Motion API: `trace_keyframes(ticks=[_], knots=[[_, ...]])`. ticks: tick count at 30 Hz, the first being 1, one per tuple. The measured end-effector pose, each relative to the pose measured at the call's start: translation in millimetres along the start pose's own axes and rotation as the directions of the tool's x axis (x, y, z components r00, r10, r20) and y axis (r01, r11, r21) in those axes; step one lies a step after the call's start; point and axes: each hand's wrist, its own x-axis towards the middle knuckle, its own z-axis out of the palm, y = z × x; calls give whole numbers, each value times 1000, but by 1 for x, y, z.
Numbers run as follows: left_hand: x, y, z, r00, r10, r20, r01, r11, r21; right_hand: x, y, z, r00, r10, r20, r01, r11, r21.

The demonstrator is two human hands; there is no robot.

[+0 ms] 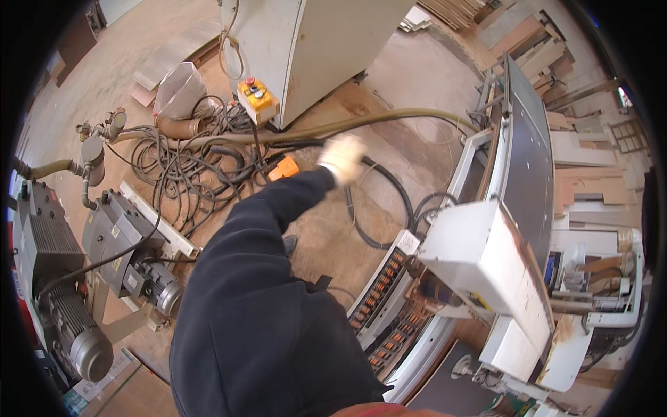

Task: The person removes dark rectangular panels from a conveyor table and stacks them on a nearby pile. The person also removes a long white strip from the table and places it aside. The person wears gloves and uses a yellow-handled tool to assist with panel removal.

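My left hand [342, 160], in a pale work glove, reaches forward over the floor at the end of a dark sleeve. Motion smears its fingers, so whether they are open or closed does not show. Nothing can be made out in it. Below and beside the hand runs a thick black cable [399, 191], which curves toward the machine on the right. Left of my wrist lies a small orange object [283, 168]. A yellow control box [257, 101] with a red button stands farther off. My right hand is out of view.
Tangled cables [187, 167] and a tan hose [389, 115] cross the floor. At left stand motors [76, 333]; a grey cabinet [319, 55] rises ahead. A white-housed machine [465, 240] fills the right, beside a rail with orange inserts [379, 288]. Wood boards [590, 184] lie beyond it.
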Motion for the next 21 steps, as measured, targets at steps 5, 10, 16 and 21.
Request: trace_keyframes(ticks=[5, 10, 16, 21], knots=[[8, -227, -6, 772, -559, -303, 633, 722, 279, -52, -61, 36, 1000, 15, 1, -15, 998, -63], [-7, -281, -17, 794, -571, -208, 607, 765, 216, -72, -77, 51, 999, 35, -26, -36, 999, -26], [-24, -286, -79, 841, -308, 444, 13, 833, 553, -65, -66, 63, 998, 35, -57, -30, 995, 100], [-106, -242, -52, 891, -429, -149, 454, 850, 266, -45, -70, 77, 996, -56, 70, 34, 958, 286]])
